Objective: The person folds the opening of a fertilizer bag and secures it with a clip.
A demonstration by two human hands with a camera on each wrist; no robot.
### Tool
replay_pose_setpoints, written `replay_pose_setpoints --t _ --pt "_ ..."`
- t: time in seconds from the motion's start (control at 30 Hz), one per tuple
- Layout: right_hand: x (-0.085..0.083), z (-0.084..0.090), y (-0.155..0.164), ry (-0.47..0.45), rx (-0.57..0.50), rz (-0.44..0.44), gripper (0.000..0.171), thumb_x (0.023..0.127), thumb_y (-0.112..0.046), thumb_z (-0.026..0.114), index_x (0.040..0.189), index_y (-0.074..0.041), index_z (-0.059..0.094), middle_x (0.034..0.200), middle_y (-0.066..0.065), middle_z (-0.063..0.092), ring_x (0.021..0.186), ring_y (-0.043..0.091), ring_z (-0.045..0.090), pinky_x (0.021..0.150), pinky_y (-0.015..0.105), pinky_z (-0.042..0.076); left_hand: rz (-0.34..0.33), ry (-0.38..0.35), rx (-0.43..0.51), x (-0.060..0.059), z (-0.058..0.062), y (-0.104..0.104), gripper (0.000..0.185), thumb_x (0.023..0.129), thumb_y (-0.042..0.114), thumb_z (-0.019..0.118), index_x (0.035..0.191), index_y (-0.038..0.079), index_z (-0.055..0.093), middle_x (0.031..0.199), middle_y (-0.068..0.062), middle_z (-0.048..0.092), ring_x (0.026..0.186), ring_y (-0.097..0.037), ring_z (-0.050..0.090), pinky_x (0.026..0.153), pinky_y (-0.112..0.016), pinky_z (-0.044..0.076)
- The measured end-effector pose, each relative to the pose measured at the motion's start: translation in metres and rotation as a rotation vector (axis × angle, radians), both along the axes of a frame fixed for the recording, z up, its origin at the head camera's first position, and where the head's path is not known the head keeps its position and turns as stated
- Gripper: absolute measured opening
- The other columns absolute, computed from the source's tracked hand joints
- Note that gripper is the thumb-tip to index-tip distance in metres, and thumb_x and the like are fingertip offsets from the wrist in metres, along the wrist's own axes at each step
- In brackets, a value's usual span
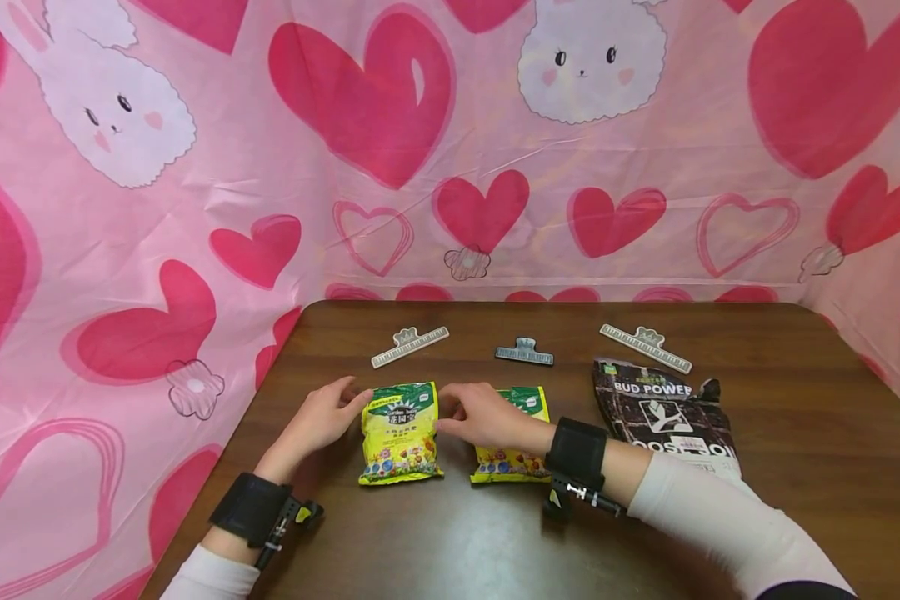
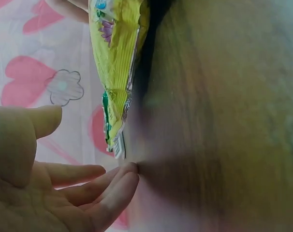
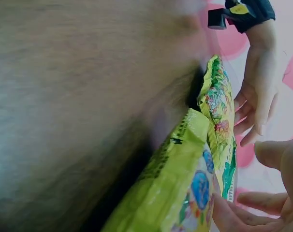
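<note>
A yellow and green packet with flowers printed on it lies on the brown table in the head view. My left hand is at its left edge, thumb toward the packet and fingers spread. In the left wrist view those fingers are relaxed and hold nothing. Over a second, matching packet reaches my right hand, hiding much of that packet's front. Its thumb and fingertips come close to the first packet's right edge. The right wrist view has the right thumb apart from the fingers, with nothing between them.
A black bag lettered BUD POWER lies to the right, partly behind the right sleeve. Along the back are a white ruler-shaped clip, a dark clip and another white clip. A pink heart-patterned cloth surrounds the table.
</note>
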State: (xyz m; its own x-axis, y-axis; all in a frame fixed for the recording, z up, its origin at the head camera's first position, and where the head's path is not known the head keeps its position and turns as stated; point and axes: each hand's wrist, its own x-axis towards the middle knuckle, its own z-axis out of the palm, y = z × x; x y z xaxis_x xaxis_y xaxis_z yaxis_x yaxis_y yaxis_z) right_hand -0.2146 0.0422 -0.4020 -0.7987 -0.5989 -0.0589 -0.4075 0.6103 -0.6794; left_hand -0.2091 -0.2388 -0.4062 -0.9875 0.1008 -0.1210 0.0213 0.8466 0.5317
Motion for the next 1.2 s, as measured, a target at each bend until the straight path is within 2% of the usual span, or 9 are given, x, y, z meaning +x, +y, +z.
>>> replay_pose_setpoints --t 0.13,0.23,0.37,0.5,0.73,1.0,1.2 --pt "-0.005 0.001 -0.005 -0.019 0.013 -0.040 0.043 0.092 -0.029 0.070 0.126 -0.003 0.062 0.109 0.010 0.071 0.091 0.017 0.064 0.083 0.034 0.055 0.032 -0.017 0.015 -0.004 -0.001 0.002 0.064 0.100 0.042 0.053 0.141 -0.006 0.046 0.123 -0.024 0.064 0.105 -0.032 0.062 0.090 -0.047 0.055" --pt "-0.009 0.001 -0.009 -0.041 0.020 -0.075 0.043 0.092 -0.029 0.070 0.125 -0.001 0.063 0.106 0.011 0.073 0.088 0.017 0.066 0.082 0.034 0.056 0.070 -0.027 0.056 -0.007 -0.003 0.002 0.061 0.100 0.041 0.055 0.139 -0.006 0.050 0.117 -0.022 0.066 0.096 -0.028 0.064 0.083 -0.041 0.056" --pt "-0.013 0.002 -0.013 -0.169 -0.014 -0.145 0.043 0.092 -0.027 0.070 0.125 0.001 0.061 0.096 0.008 0.073 0.076 0.017 0.068 0.074 0.030 0.057 0.127 -0.078 0.182 -0.009 -0.006 0.000 0.056 0.100 0.038 0.055 0.134 -0.007 0.054 0.114 -0.023 0.068 0.088 -0.024 0.070 0.082 -0.038 0.058" --pt "-0.016 0.001 -0.016 -0.328 -0.093 -0.208 0.044 0.092 -0.023 0.071 0.125 0.003 0.060 0.093 0.009 0.073 0.076 0.018 0.071 0.074 0.031 0.060 0.174 -0.127 0.289 -0.011 -0.008 -0.001 0.049 0.101 0.033 0.055 0.129 -0.008 0.058 0.116 -0.025 0.067 0.087 -0.022 0.073 0.084 -0.038 0.059" --pt "-0.023 -0.002 -0.020 -0.508 -0.200 -0.234 0.042 0.094 -0.017 0.068 0.127 0.007 0.057 0.098 0.014 0.073 0.078 0.018 0.072 0.075 0.032 0.060 0.208 -0.138 0.325 -0.014 -0.012 0.003 0.042 0.099 0.030 0.060 0.122 -0.005 0.064 0.110 -0.020 0.068 0.079 -0.015 0.069 0.078 -0.032 0.060" --pt "-0.023 -0.005 -0.020 -0.532 -0.241 -0.260 0.031 0.095 -0.014 0.066 0.119 0.005 0.062 0.095 0.013 0.072 0.074 0.017 0.072 0.072 0.031 0.060 0.212 -0.114 0.397 -0.016 -0.014 0.007 0.035 0.095 0.022 0.066 0.118 -0.004 0.062 0.103 -0.018 0.074 0.080 -0.014 0.068 0.074 -0.031 0.060" --pt "-0.021 -0.006 -0.020 -0.545 -0.308 -0.300 0.019 0.096 -0.012 0.063 0.108 0.003 0.063 0.089 0.013 0.070 0.068 0.015 0.069 0.070 0.032 0.060 0.215 -0.119 0.445 -0.016 -0.014 0.004 0.036 0.094 0.024 0.067 0.119 -0.002 0.062 0.107 -0.018 0.074 0.085 -0.016 0.069 0.079 -0.033 0.060"
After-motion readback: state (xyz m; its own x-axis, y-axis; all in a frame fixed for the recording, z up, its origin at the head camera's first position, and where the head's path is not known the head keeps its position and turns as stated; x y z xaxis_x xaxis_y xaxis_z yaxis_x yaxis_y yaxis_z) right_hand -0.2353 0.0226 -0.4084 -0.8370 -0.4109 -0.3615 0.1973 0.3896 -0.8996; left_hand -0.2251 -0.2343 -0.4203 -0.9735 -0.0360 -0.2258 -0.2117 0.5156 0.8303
